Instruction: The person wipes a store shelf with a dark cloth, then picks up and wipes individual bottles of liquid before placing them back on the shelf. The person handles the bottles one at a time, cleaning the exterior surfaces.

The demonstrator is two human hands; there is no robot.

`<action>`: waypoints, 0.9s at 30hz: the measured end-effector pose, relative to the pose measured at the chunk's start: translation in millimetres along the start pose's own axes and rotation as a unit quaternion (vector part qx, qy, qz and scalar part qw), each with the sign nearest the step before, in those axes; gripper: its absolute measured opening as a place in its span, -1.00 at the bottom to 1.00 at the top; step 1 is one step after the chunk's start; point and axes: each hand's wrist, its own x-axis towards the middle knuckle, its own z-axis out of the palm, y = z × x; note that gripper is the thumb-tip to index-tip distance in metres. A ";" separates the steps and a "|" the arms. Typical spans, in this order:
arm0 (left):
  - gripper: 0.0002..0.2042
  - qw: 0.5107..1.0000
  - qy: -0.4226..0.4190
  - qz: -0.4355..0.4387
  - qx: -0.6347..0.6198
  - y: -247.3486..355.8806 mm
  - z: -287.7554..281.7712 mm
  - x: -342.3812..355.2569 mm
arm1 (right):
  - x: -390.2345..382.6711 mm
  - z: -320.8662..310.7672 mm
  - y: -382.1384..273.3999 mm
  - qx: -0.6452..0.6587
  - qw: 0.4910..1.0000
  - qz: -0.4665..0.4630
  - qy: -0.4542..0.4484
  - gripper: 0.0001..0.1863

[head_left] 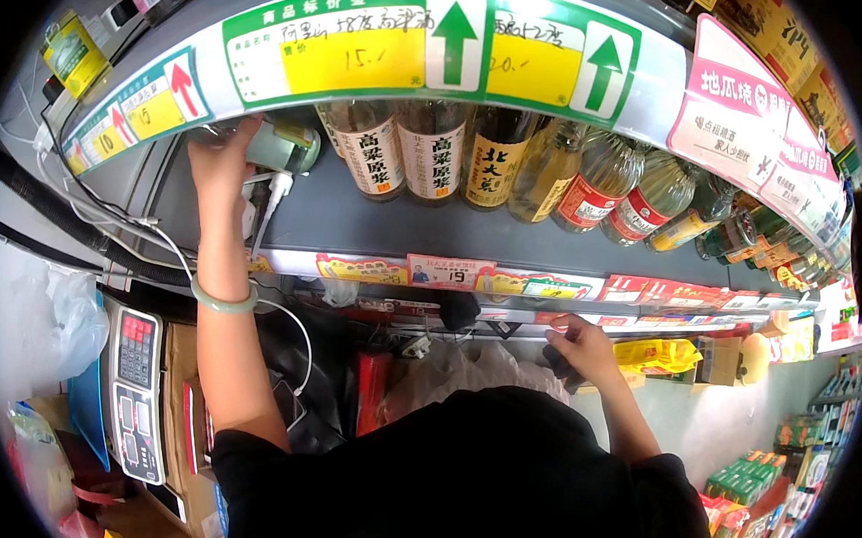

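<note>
My left hand (221, 163) reaches up to the far left of the bottle shelf (372, 231), its fingers curled round a clear, glassy object (212, 134). The shelf strip above hides most of that object. Just right of the hand lies a pale green cylinder (283, 148), with a white plug (278, 186) and cable below it. A jade-coloured bangle (223, 296) circles my left wrist. Lower down on the right, my right hand (586, 347) is closed on a dark, soft-looking cloth (556, 362), in front of the lower shelf edge.
Clear bottles (433, 152) and a darker bottle (493, 158) stand along the shelf, behind a curved price strip (363, 43). Loose cables (97, 226) hang at left, above a scale with a keypad (136, 397). Yellow packets (658, 355) and boxes (748, 476) are at right.
</note>
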 end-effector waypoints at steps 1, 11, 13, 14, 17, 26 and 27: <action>-0.45 0.999 -0.038 -0.034 0.013 3.5 -4.8 -7.5 | -1.7 -1.2 -10.9 -0.006 1.000 -0.005 -0.011 -0.62; -0.33 0.998 -0.052 -0.022 -0.042 2.8 -26.9 -121.7 | -22.3 -1.1 -50.3 0.004 0.993 -0.087 -0.079 -0.66; -0.37 0.996 -0.039 0.015 -0.072 -3.6 -28.2 -145.0 | -28.7 -3.5 -53.0 0.005 0.988 -0.125 -0.093 -0.67; -0.33 0.994 -0.056 0.031 -0.093 -6.0 -29.9 -155.2 | -31.9 -4.3 -53.0 0.007 0.984 -0.145 -0.098 -0.68; -0.22 0.986 -0.088 0.089 -0.108 -11.4 -35.6 -189.0 | -43.2 -9.7 -58.3 0.031 0.978 -0.192 -0.075 -0.70; -0.26 0.832 -0.448 0.276 0.179 15.4 33.8 -266.2 | -72.1 -32.0 -80.9 0.075 0.930 -0.359 0.009 -0.14; -0.28 0.802 -0.471 0.304 0.206 14.0 52.8 -271.6 | -76.3 -35.0 -79.8 0.067 0.931 -0.358 0.020 -0.05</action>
